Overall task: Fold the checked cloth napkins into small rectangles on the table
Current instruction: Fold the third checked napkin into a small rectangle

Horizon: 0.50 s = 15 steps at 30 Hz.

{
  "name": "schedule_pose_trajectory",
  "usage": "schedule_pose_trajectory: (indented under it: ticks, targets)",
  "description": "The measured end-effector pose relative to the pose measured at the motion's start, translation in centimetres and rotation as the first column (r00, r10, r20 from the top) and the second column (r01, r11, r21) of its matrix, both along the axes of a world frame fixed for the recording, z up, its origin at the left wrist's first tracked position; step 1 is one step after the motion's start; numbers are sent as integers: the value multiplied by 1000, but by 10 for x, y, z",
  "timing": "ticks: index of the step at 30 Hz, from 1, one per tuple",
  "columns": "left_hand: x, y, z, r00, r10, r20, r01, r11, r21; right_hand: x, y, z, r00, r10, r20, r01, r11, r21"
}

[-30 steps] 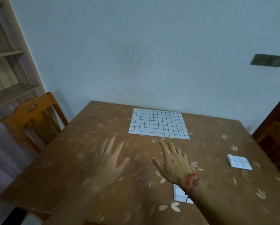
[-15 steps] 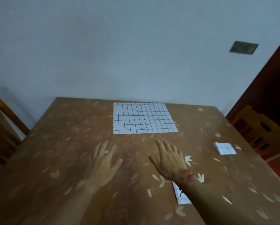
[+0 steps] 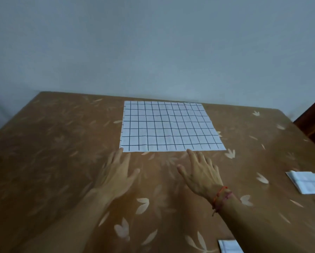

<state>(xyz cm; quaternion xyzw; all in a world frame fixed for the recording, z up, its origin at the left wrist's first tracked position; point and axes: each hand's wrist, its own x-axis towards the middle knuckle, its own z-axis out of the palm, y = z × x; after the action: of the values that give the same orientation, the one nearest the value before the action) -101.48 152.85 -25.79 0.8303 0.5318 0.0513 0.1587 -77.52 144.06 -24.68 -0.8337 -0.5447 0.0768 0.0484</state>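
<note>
The unfolded napkin [image 3: 169, 126] lies flat on the bench [image 3: 52, 161] at mid-frame, its near edge running crosswise just above the fingertips. The left hand [image 3: 116, 177], at the corner, and the right hand [image 3: 201, 175] are spread flat and empty.

I see the spread napkin [image 3: 171, 126] near the tabletop's far edge: white, thin black grid. The tabletop [image 3: 61, 161] is mid brown with pale cream leaf prints all over. Folded napkin [image 3: 307, 184] at the right edge: white, faint grey-blue lines. Second folded napkin [image 3: 229, 247] at the near edge, same white. Thread bracelet [image 3: 220, 198] on the right wrist: red. Wall [image 3: 153, 42]: plain pale grey-blue.
</note>
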Motion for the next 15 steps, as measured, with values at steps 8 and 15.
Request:
schedule_pose_trajectory:
  ticks: [8,15]
  targets:
    - [51,62,-63,1000,15,22,-15,1000,9,40,57,-71,1000,-5,-29,6,1000,28]
    - [81,89,-85,992,103,77,-102,995,-7,51,85,-95,998,-5,-58,6,1000,16]
